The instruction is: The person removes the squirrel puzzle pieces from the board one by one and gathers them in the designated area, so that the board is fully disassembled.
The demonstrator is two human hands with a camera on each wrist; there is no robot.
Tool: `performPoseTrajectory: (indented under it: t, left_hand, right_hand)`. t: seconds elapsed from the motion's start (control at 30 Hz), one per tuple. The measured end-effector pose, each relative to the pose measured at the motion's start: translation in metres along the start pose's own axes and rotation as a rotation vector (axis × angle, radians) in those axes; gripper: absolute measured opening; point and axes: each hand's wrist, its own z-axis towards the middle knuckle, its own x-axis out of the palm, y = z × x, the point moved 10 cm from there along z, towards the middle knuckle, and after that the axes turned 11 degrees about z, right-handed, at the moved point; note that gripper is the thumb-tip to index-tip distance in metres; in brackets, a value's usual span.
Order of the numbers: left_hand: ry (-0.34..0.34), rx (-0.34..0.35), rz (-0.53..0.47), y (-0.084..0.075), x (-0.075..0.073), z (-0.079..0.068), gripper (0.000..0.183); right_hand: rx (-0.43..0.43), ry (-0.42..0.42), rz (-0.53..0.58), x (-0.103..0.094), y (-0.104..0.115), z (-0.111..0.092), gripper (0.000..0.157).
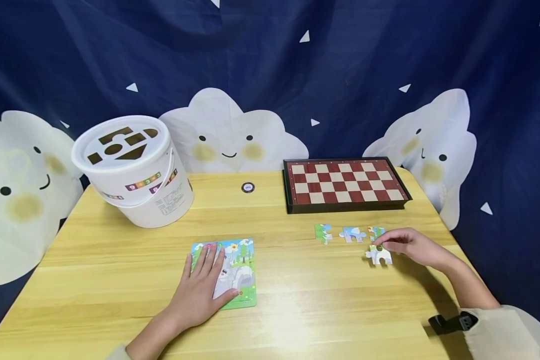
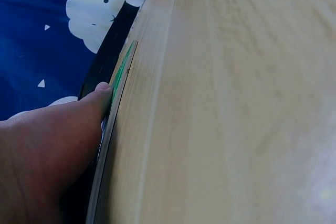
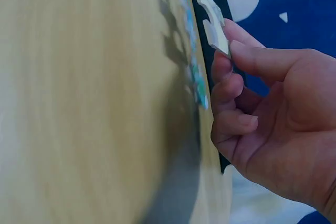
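In your right hand (image 1: 416,245), thumb and fingers pinch a jigsaw piece (image 1: 379,255), raised off the worktop (image 1: 90,300) near the right end of a row of loose pieces (image 1: 353,234). From the head view, its rounded knob points to your left and its notch opens towards you; the right wrist view catches it nearly edge-on, so a long axis is hard to judge. Your left hand (image 1: 200,290) lies with its fingers straight and spread, gripping nothing, over the left part of a picture puzzle board (image 1: 250,292). That board sits upright to you, sky at the far edge and grass at the near one, its longer axis seeming to run away from you.

Your palm and fingers cover much of the board (a pale cartoon animal peeks out beside them), and your right fingers partly hide the rightmost loose piece. The left wrist view shows the board only from its edge, with most of that hand cut off.

The worktop is pale, striped wood grain, with a bright glare near you. Towards its far side stand a white bucket (image 1: 173,202) with shaped holes in its lid, a small dark round token (image 1: 248,187) and a red-and-cream chessboard (image 1: 346,182). Behind hangs a navy curtain (image 1: 261,50) printed with smiling clouds and white triangles.
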Motion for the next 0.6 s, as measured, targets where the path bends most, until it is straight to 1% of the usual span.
performPoseTrajectory:
  t: [0.07, 0.27, 0.47, 0.6]
  left_hand:
    - [-0.002, -0.002, -0.002, 0.0, 0.0, -0.001, 0.097]
    - [-0.001, -0.001, -0.003, -0.001, -0.001, -0.001, 0.097]
    - [0.001, -0.002, 0.001, 0.0, 0.0, 0.0, 0.097]
    - [-0.001, 0.001, 0.002, -0.001, -0.001, 0.0, 0.096]
  right_hand:
    - [0.001, 0.007, -0.016, -0.001, -0.005, -0.004, 0.025]
    - [-0.011, -0.01, -0.051, -0.001, -0.012, -0.011, 0.023]
    - [-0.031, -0.029, -0.088, 0.0, -0.012, -0.013, 0.022]
    - [-0.073, -0.038, -0.121, 0.0, -0.009, -0.015, 0.021]
